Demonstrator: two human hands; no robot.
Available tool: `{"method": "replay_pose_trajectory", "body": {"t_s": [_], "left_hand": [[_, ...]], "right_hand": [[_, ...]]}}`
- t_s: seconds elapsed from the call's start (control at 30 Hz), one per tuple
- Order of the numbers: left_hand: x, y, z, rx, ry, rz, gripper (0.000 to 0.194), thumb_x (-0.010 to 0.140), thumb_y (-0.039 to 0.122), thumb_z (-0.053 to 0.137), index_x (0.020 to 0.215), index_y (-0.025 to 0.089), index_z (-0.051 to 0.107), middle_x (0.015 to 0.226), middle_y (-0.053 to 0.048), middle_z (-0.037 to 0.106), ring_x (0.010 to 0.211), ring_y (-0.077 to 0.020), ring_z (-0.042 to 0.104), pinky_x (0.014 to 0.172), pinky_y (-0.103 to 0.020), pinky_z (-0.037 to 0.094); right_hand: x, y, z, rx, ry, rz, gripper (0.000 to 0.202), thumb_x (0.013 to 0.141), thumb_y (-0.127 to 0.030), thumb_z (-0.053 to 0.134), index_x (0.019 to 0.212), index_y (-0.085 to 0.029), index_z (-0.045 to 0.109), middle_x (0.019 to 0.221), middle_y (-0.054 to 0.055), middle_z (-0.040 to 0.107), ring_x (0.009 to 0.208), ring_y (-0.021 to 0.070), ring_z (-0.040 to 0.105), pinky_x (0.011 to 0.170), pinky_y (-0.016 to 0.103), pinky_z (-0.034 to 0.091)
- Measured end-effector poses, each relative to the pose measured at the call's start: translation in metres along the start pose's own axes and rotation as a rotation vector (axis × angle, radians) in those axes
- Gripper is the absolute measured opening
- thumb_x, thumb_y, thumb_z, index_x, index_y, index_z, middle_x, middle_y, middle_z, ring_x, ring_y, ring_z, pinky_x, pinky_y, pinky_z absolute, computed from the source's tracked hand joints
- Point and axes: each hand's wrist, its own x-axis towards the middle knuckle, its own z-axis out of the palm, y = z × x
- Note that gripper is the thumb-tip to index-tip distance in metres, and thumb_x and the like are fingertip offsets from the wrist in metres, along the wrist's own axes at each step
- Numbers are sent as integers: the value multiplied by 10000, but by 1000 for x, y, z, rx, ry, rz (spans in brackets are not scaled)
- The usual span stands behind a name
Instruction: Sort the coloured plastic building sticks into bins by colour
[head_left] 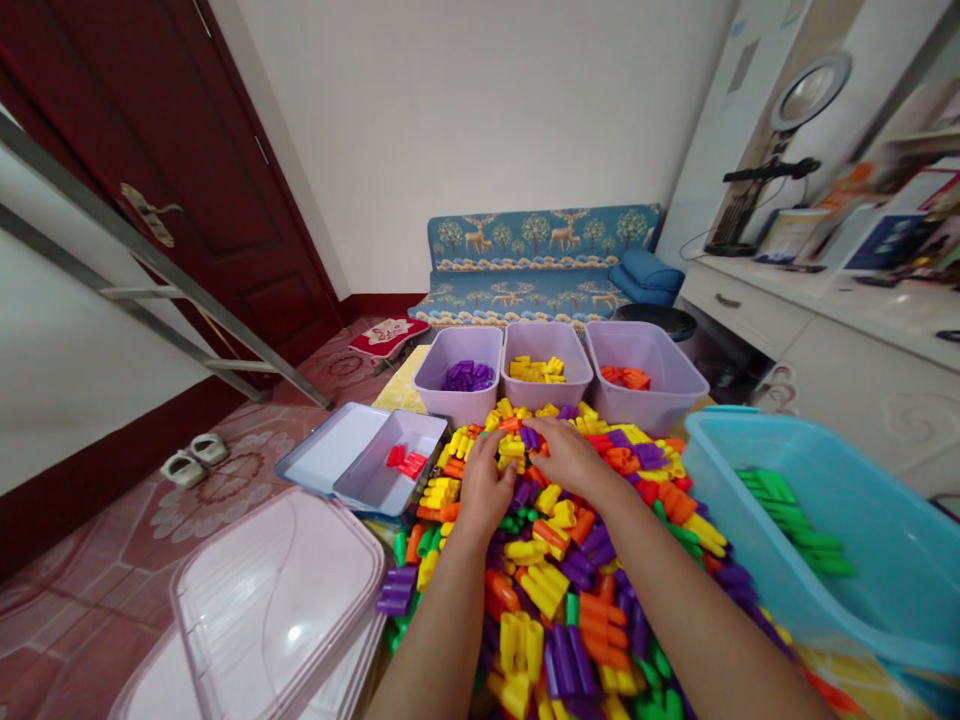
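A heap of bullet-shaped plastic building blocks (544, 588) in yellow, purple, orange, green and red covers the table before me. Both my hands reach into its far part. My left hand (486, 487) is on the left, thumb apart from the bent fingers, close to yellow blocks (511, 450); nothing shows in its grasp. Across from it, my right hand (564, 458) has thumb and fingers around a small purple block (529, 438). Its fingertips are partly hidden among the pieces.
Behind the heap stand lilac bins with purple (459, 402), yellow (546, 397) and orange (637, 408) blocks. A blue bin (885, 590) at right holds green ones; an open case (367, 490) at left holds red ones. Lids (281, 590) lie front left. A ladder (187, 290) leans left.
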Motion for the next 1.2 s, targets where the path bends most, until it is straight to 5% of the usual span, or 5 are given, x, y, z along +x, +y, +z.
{"method": "replay_pose_trajectory", "body": {"t_s": [0.33, 0.73, 0.87, 1.0, 1.2], "left_hand": [[0, -6, 3, 5, 7, 15, 448, 786, 127, 604, 1232, 165, 578, 1250, -129, 591, 1205, -269, 525, 1064, -461, 390], [-2, 11, -10, -144, 231, 9, 172, 880, 247, 558, 916, 191, 716, 981, -65, 705, 1006, -214, 617, 954, -385, 452], [-6, 23, -14, -282, 93, 7, 204, 866, 335, 605, 935, 183, 721, 862, -52, 715, 798, -185, 641, 777, -317, 503], [-9, 27, -11, -357, -89, 105, 363, 793, 311, 711, 1142, 219, 676, 1050, -62, 710, 934, -200, 644, 857, -316, 497], [-8, 23, -10, -294, -32, 84, 248, 828, 194, 641, 1070, 201, 696, 1011, -64, 699, 944, -197, 648, 823, -303, 514]], "right_hand": [[-15, -8, -4, -198, -145, 4, 179, 748, -194, 620, 901, -213, 712, 952, 65, 704, 970, 253, 638, 898, 390, 456], [-71, 12, -13, 583, 184, 277, 251, 761, -337, 626, 964, -192, 654, 901, 77, 732, 795, 234, 705, 733, 374, 569], [-68, 5, -12, 494, 266, 199, 258, 769, -336, 636, 982, -203, 697, 932, 69, 735, 831, 231, 695, 786, 392, 561], [-66, -7, -6, 618, 170, 82, 346, 787, -260, 597, 1124, -228, 667, 1101, 60, 707, 921, 197, 686, 839, 354, 555], [-66, -3, -2, 647, 236, 200, 392, 780, -319, 604, 1141, -169, 631, 1065, 104, 717, 867, 207, 700, 775, 350, 567]]}}
